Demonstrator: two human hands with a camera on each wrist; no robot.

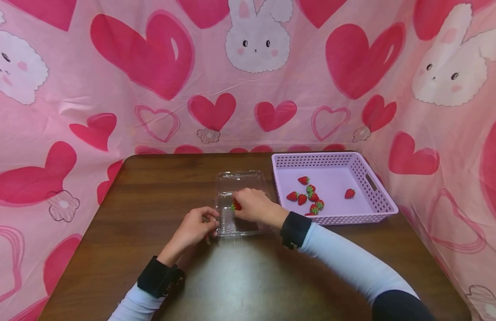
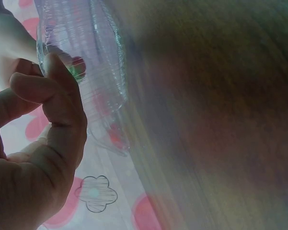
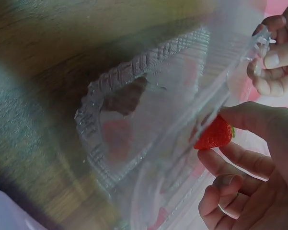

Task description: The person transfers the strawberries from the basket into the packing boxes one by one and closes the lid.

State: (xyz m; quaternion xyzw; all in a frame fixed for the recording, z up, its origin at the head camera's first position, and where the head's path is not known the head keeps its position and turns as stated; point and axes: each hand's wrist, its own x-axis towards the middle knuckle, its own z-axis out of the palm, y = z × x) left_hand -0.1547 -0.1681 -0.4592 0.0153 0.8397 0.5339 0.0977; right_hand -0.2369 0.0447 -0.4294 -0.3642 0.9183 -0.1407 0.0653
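A clear plastic clamshell container lies with its lid raised in the middle of the table. My right hand is over it, pinching a red strawberry between thumb and fingers; the green leaves show at one end. At the container's left edge, my left hand grips the rim between thumb and fingers, as the right wrist view shows. To the right stands a lilac basket with several strawberries grouped in its left part and a single strawberry farther right.
The brown wooden table carries the container and the basket. A pink cloth with hearts and rabbits hangs behind the table and along both sides. The basket's near left corner is close to the right forearm.
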